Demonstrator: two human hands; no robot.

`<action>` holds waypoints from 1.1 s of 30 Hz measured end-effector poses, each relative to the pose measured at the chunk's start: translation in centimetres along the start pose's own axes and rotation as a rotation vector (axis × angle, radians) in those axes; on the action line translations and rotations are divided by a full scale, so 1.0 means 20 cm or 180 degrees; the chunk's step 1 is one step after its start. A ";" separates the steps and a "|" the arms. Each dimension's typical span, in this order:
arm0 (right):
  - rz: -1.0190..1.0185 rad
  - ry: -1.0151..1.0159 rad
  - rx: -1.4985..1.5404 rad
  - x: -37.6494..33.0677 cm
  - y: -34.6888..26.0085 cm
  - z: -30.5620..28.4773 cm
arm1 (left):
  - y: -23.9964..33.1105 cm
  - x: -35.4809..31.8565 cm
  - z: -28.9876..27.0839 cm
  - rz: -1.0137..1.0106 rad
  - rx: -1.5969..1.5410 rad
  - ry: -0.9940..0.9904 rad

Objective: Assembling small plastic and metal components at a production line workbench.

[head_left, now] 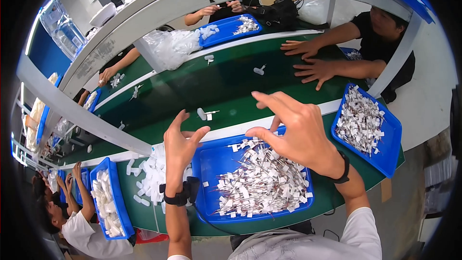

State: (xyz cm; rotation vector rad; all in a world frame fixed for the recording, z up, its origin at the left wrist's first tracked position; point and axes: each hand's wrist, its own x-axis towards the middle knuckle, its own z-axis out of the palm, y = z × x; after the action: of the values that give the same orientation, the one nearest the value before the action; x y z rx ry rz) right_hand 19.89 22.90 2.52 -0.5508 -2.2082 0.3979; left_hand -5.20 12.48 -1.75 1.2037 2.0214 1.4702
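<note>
Both my hands are raised over the near edge of a green conveyor belt [231, 98], with nothing between the fingers. My left hand [180, 137] is open, thumb and fingers apart, above the left edge of a blue tray [206, 163]. A heap of short thin wires with white tags [264, 178] fills much of that tray. My right hand [298, 127], also open with curved fingers, hovers over the tray's far right part. Just past my hands, a small white plastic piece with a tagged wire [202, 114] lies on the belt.
Loose white plastic pieces [153, 173] lie left of my tray. A blue tray of white pieces [126, 221] stands farther left; another of tagged wires [397, 139] is at right. A metal post [404, 50] and overhead beam frame the belt. A co-worker's hands [315, 70] spread over it.
</note>
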 end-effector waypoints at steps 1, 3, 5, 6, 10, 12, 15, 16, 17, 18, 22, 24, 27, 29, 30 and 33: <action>-0.0006 -0.0061 -0.0006 -0.01 0.01 0.00 | -0.04 -0.01 -0.03 0.0118 0.0558 0.0169; -0.0118 -0.0166 0.0156 -0.01 0.01 0.00 | -0.04 -0.07 -0.10 0.0211 0.1139 0.0302; -0.0195 -0.0115 0.0296 0.00 -0.02 0.01 | 0.01 -0.15 -0.21 0.0058 0.0812 0.0052; -0.0260 0.0135 0.0293 0.00 -0.02 0.03 | 0.03 -0.19 -0.24 0.0112 0.0822 0.0186; -0.0030 -0.0105 0.0442 -0.01 -0.05 -0.01 | 0.01 -0.37 -0.39 0.0217 0.1359 0.0191; -0.0113 -0.0326 0.0433 -0.02 -0.04 -0.01 | -0.08 -0.48 -0.46 0.0598 0.1877 0.0100; -0.0034 -0.0635 0.0395 -0.04 -0.03 -0.02 | -0.15 -0.60 -0.48 0.0265 0.2220 -0.0433; 0.0001 -0.0684 0.0305 -0.05 -0.03 -0.03 | -0.17 -0.63 -0.48 0.0229 0.2388 -0.0440; 0.0075 -0.0737 0.0176 -0.06 -0.03 -0.04 | -0.20 -0.66 -0.47 0.0208 0.2525 -0.0489; 0.0119 -0.0778 0.0165 -0.06 -0.04 -0.06 | -0.22 -0.69 -0.45 0.0224 0.2462 -0.0506; 0.0125 -0.0838 0.0160 -0.08 -0.04 -0.05 | -0.25 -0.76 -0.40 0.0309 0.3068 -0.0003; 0.0110 -0.0972 -0.0012 -0.12 -0.02 -0.02 | -0.30 -0.78 -0.40 0.0265 0.3184 0.0074; 0.0287 -0.1601 -0.0239 -0.22 0.05 -0.02 | -0.30 -0.76 -0.40 0.0413 0.3044 -0.0080; 0.0430 -0.1967 -0.0263 -0.26 0.07 -0.04 | -0.29 -0.75 -0.40 0.0466 0.3081 0.0015; 0.0425 -0.1972 -0.0276 -0.27 0.07 -0.04 | -0.28 -0.74 -0.41 0.0510 0.3011 0.0057; 0.0504 -0.2098 -0.0120 -0.28 0.09 0.01 | -0.14 -0.68 -0.43 0.0352 0.2243 0.0162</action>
State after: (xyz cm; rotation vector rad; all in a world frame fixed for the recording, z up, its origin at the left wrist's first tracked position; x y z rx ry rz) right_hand 23.52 21.49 -1.96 -0.6875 -2.8115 0.6999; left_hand -4.63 -3.74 -3.47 1.5564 2.6518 0.8334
